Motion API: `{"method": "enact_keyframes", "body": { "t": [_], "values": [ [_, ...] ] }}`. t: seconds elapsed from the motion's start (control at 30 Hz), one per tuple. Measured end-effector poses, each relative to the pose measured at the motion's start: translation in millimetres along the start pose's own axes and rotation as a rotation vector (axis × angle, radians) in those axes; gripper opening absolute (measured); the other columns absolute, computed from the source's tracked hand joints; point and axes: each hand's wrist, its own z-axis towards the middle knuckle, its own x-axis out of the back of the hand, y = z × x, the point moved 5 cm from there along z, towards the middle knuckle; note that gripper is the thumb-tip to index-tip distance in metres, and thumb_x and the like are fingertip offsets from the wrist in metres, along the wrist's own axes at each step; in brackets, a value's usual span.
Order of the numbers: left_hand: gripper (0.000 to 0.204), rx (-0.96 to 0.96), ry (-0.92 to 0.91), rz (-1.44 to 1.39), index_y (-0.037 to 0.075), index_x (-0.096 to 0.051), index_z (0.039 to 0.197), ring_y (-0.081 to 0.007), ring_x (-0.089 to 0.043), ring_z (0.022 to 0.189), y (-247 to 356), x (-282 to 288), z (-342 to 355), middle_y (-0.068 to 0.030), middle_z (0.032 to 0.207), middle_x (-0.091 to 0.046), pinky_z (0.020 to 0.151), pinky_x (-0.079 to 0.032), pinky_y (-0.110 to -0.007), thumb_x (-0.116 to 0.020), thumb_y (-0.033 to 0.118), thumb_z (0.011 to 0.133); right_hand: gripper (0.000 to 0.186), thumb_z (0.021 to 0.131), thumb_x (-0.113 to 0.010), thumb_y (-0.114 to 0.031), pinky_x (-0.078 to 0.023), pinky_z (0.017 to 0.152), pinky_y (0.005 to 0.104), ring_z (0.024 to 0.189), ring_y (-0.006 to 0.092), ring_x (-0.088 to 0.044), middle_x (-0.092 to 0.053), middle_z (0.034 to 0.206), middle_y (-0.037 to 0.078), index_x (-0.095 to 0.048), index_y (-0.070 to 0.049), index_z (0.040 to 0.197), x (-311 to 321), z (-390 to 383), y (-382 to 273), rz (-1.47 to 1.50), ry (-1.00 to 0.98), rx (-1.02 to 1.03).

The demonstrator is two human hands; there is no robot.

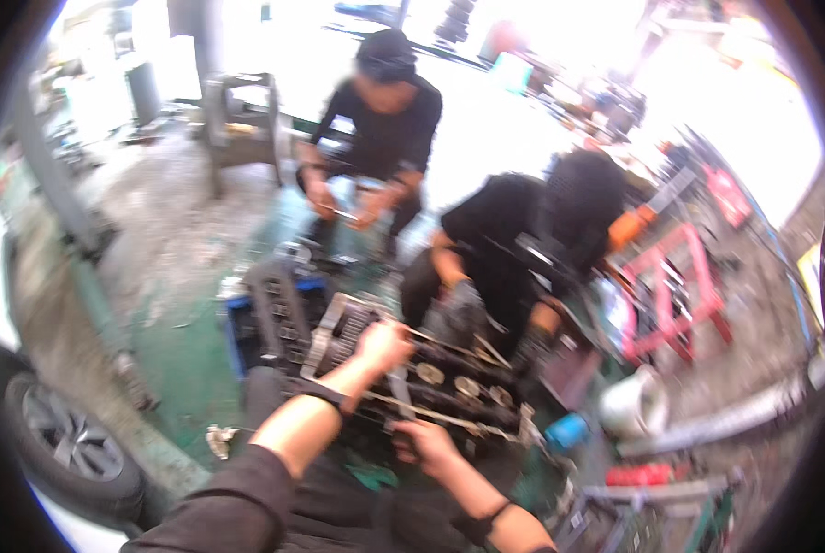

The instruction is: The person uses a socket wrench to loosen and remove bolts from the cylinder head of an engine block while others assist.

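My left hand (383,346) is closed on the upper end of a long metal tool (400,385) over an engine block (459,387). My right hand (424,443) is closed round the tool's lower end, at the block's near side. The block has round openings along its dark top and pale rails along its edges. At its left sits a ribbed metal part (348,332); beside that a long dark engine part (274,313) lies over a blue crate (242,336). Motion blur hides fine detail at both hands.
A person (376,138) in black sits opposite, holding a small object. A gloved co-worker (495,240) bends over the block's far side. Around are a grey chair (242,111), car wheel (67,433), pink rack (671,286), white bucket (634,401) and blue container (565,430).
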Motion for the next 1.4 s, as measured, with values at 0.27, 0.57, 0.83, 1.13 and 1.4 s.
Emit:
{"method": "enact_keyframes", "body": {
  "t": [0.27, 0.57, 0.83, 1.13, 1.4],
  "values": [
    [0.021, 0.067, 0.074, -0.25, 0.006, -0.066, 0.083, -0.0336, -0.063, 0.086, 2.3, -31.7, -0.6, -0.0181, 0.086, -0.065, 0.076, -0.05, -0.042, -0.056, 0.015, 0.067, 0.035, 0.079, -0.064, -0.024, -0.05, 0.062, 0.0323, 0.064, 0.0212, -0.062, -0.064, 0.079, 0.014, -0.059, 0.001, 0.104, 50.0, -9.1, -20.8, -0.453, -0.083, 0.001],
    [0.024, 0.012, -0.217, -0.083, 0.009, -0.069, 0.083, -0.0247, -0.065, 0.066, 16.4, -13.5, 15.0, -0.0097, 0.072, -0.066, 0.064, -0.053, -0.035, -0.061, 0.023, 0.066, 0.014, 0.079, -0.059, -0.01, -0.029, 0.04, 0.0269, 0.042, 0.0113, -0.037, -0.04, 0.053, 0.0, -0.049, -0.006, 0.07, -21.9, 6.5, 8.1, 0.147, 0.153, 0.23],
    [0.023, -0.022, -0.019, -0.148, 0.008, -0.069, 0.083, -0.0277, -0.065, 0.077, 13.9, -16.7, 10.0, -0.015, 0.077, -0.066, 0.073, -0.05, -0.036, -0.07, 0.025, 0.067, 0.015, 0.082, -0.059, -0.016, -0.035, 0.038, 0.0277, 0.039, 0.0134, -0.043, -0.045, 0.052, 0.002, -0.048, -0.007, 0.075, -72.7, 34.1, 35.0, 0.357, 0.216, 0.399],
    [0.02, 0.011, 0.067, -0.134, 0.003, -0.067, 0.08, -0.0227, -0.063, 0.065, 5.8, -18.1, 15.3, -0.0144, 0.069, -0.064, 0.065, -0.049, -0.032, -0.069, 0.019, 0.069, 0.021, 0.082, -0.06, -0.022, -0.037, 0.036, 0.0245, 0.039, 0.0125, -0.048, -0.054, 0.058, 0.005, -0.058, -0.003, 0.09, 38.3, 1.1, -21.9, -0.268, 0.033, 0.238],
    [0.018, -0.094, 0.051, -0.231, 0.001, -0.067, 0.078, -0.0228, -0.062, 0.064, 8.7, -30.5, 17.6, -0.0143, 0.068, -0.064, 0.065, -0.048, -0.033, -0.069, 0.018, 0.07, 0.022, 0.083, -0.058, -0.024, -0.035, 0.035, 0.0271, 0.039, 0.0133, -0.047, -0.053, 0.056, 0.005, -0.058, -0.002, 0.082, 21.0, 4.1, 6.0, -0.083, -0.132, 0.214]
  ]
}}
